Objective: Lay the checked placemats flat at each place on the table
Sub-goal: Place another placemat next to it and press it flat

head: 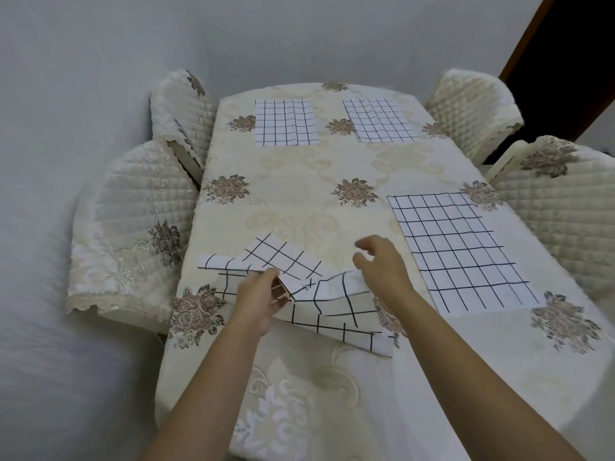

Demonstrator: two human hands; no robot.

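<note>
Soft, even, fairly dim light with no glare and only faint shadows. Wide-angle distortion bows the tabletop (299, 207) edges and the chairs (133, 227). The picture is slightly soft throughout.

A home dining room: a counter (299, 201) under a floral cream cloth, quilted-covered chairs (133, 227) along both frame sides.

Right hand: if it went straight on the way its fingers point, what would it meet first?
Only bare tablecloth at first; the right hand points forward and leftward, so farther on perhaps the far left placemat. Depth is unclear.
</note>
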